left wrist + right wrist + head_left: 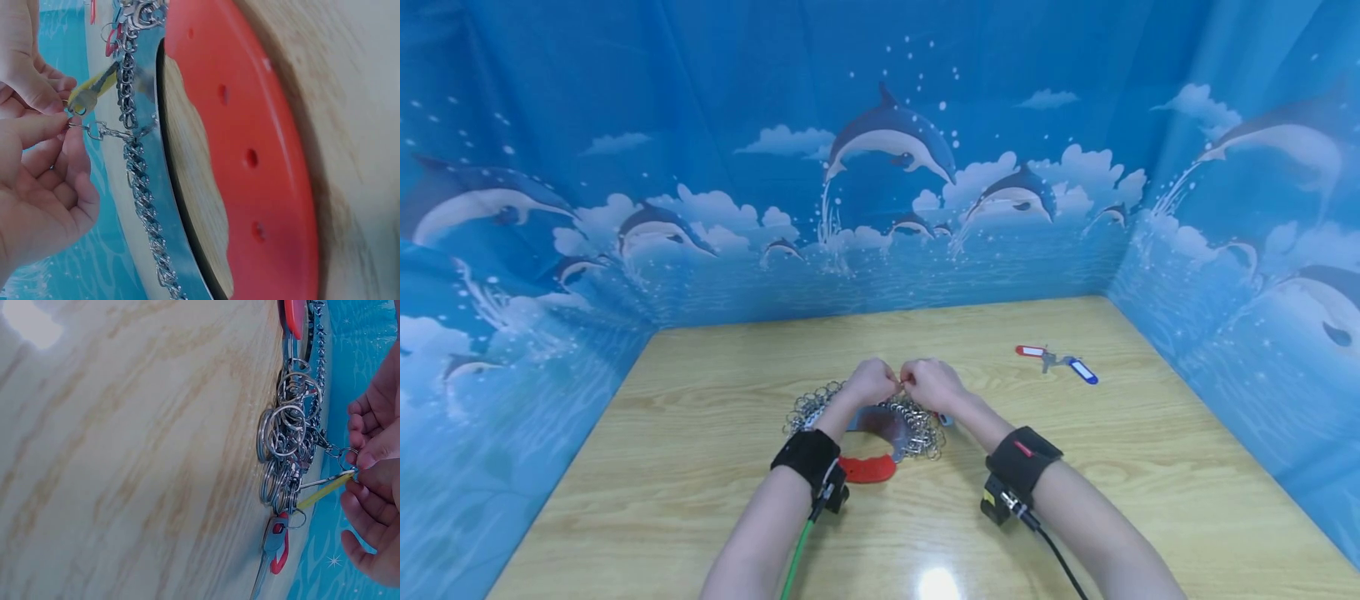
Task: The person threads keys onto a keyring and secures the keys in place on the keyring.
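My left hand (872, 381) and right hand (931, 383) meet above a curved metal plate (883, 421) with a red handle (867, 469). The left thumb and forefinger pinch a small split ring (347, 457), linked to a swivel clasp (117, 133) that hangs from a metal chain (145, 203) along the plate. Between the right thumb and fingers is the ring end of a key (87, 100) with a yellow tag (325, 491). Fingertips partly hide where the two rings come together. A cluster of split rings (289, 430) hangs on the chain.
Beside the ring cluster lies another key (267, 553) with a red tag (282, 557). Farther back on the right, keys (1049, 359) with a red tag (1030, 351) and a blue tag (1083, 371) lie on the wooden table (700, 467). A dolphin-print curtain (737, 275) surrounds the table.
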The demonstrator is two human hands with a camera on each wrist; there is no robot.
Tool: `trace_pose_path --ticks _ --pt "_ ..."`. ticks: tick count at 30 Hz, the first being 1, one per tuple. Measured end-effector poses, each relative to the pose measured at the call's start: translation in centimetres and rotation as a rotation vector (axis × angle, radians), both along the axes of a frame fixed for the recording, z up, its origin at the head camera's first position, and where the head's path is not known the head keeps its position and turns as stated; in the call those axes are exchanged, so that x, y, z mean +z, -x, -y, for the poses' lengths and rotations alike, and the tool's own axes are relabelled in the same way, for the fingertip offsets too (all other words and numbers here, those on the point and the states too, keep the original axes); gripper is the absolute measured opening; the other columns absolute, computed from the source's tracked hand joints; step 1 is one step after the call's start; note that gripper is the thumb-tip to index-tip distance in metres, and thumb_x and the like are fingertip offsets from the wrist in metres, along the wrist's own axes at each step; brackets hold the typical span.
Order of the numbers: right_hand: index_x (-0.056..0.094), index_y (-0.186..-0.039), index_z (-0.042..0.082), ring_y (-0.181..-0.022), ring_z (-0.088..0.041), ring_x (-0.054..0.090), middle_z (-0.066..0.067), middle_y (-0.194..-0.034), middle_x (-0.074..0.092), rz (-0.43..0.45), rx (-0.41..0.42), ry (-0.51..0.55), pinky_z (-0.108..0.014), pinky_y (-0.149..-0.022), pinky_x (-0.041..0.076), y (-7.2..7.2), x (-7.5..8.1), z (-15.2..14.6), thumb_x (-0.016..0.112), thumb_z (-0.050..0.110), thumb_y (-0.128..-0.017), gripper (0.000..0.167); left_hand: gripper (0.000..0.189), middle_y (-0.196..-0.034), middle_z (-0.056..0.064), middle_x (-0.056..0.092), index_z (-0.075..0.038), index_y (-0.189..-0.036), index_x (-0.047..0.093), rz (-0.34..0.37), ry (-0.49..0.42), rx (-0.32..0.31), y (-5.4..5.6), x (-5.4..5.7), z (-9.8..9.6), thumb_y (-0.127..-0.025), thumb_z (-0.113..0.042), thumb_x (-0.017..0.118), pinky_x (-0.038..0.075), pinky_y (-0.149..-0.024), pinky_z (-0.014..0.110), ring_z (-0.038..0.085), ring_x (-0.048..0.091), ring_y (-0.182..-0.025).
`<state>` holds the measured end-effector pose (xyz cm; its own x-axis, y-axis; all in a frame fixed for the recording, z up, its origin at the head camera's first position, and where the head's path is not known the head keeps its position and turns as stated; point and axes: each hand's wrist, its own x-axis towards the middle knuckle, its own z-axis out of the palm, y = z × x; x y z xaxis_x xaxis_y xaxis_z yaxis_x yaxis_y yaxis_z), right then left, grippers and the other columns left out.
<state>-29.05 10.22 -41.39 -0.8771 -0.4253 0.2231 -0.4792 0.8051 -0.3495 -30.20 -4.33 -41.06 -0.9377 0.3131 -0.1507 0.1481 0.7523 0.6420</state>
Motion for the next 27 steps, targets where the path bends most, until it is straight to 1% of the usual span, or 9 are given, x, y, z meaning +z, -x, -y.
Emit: trace_pose_path --ticks 4,7,10,13,17,19,21,24,27 --pt "0.068 -0.085 0.009 -0.073 -0.018 0.06 -0.001 -0.079 0.065 0.027 -0.024 0.007 -0.033 -0.066 0.048 -0.06 -0.06 -0.13 0.062 0.004 -0.079 0.01 0.028 -0.045 -0.003 0.041 -0.005 -0.053 0.056 0.016 -0.006 -0.017 -0.18 -0.24 0.08 -0.081 -0.009 0.062 0.026 -0.043 0.022 0.008 0.032 -0.041" --pt "0.069 -0.088 0.009 -0.075 -0.019 0.061 -0.003 -0.083 0.066 0.041 -0.036 0.005 -0.033 -0.067 0.048 -0.07 -0.18 -0.21 0.061 0.003 -0.079 0.013 0.022 -0.046 -0.003 0.043 0.001 -0.061 0.062 0.028 -0.011 -0.028 -0.28 -0.29 0.1 -0.081 -0.009 0.063 0.026 -0.044 0.022 0.009 0.033 -0.041" --pt "0.069 -0.088 0.008 -0.076 -0.02 0.062 -0.003 -0.084 0.066 0.039 -0.036 0.01 -0.033 -0.068 0.049 -0.06 -0.26 -0.23 0.06 0.003 -0.079 0.014 0.023 -0.045 -0.003 0.042 0.005 -0.063 0.063 0.025 -0.014 -0.021 -0.29 -0.23 0.04 -0.082 -0.009 0.062 0.025 -0.044 0.022 0.009 0.031 -0.041" --pt "0.069 -0.087 0.008 -0.076 -0.02 0.062 -0.004 -0.083 0.066 0.03 -0.028 0.013 -0.034 -0.067 0.049 -0.03 -0.26 -0.23 0.06 0.002 -0.078 0.014 0.023 -0.045 -0.003 0.041 0.006 -0.065 0.064 0.024 -0.01 -0.005 -0.21 -0.19 -0.05 -0.083 -0.008 0.062 0.026 -0.044 0.023 0.009 0.032 -0.041" --pt "0.068 -0.087 0.008 -0.075 -0.02 0.061 -0.004 -0.082 0.066 0.021 -0.015 0.009 -0.033 -0.068 0.049 0.12 -0.26 -0.23 0.061 0.002 -0.078 0.013 0.022 -0.046 -0.002 0.044 0.007 -0.069 0.065 0.045 -0.007 0.015 -0.03 -0.16 -0.18 -0.084 -0.009 0.062 0.028 -0.044 0.023 0.009 0.034 -0.042" --pt "0.068 -0.086 0.008 -0.074 -0.019 0.061 -0.003 -0.081 0.066 0.019 -0.008 0.011 -0.032 -0.067 0.049 0.18 -0.26 -0.22 0.061 0.002 -0.078 0.012 0.022 -0.047 -0.002 0.045 0.007 -0.068 0.064 0.043 -0.01 0.016 0.05 -0.11 -0.22 -0.084 -0.008 0.062 0.029 -0.045 0.022 0.009 0.036 -0.042" --pt "0.068 -0.085 0.008 -0.073 -0.019 0.06 -0.003 -0.08 0.065 0.016 -0.002 0.009 -0.032 -0.066 0.048 0.25 -0.27 -0.18 0.061 0.001 -0.078 0.012 0.023 -0.046 -0.002 0.046 0.005 -0.063 0.063 0.038 -0.018 0.013 0.08 -0.03 -0.21 -0.083 -0.007 0.061 0.029 -0.045 0.022 0.009 0.036 -0.041" --pt "0.068 -0.084 0.009 -0.072 -0.018 0.06 -0.001 -0.079 0.065 0.014 0.018 0.004 -0.032 -0.066 0.048 0.35 -0.31 -0.05 0.062 0.003 -0.078 0.011 0.032 -0.044 -0.002 0.042 -0.003 -0.052 0.055 0.029 -0.016 0.011 0.13 0.04 -0.07 -0.083 -0.006 0.061 0.028 -0.045 0.023 0.01 0.033 -0.04" --pt "0.068 -0.084 0.01 -0.072 -0.018 0.06 -0.001 -0.079 0.065 0.01 0.028 -0.003 -0.032 -0.066 0.048 0.31 -0.37 -0.22 0.062 0.004 -0.079 0.009 0.038 -0.042 -0.003 0.037 -0.009 -0.046 0.047 0.032 -0.017 0.016 0.17 -0.02 -0.2 -0.082 -0.005 0.06 0.026 -0.044 0.023 0.01 0.028 -0.038"
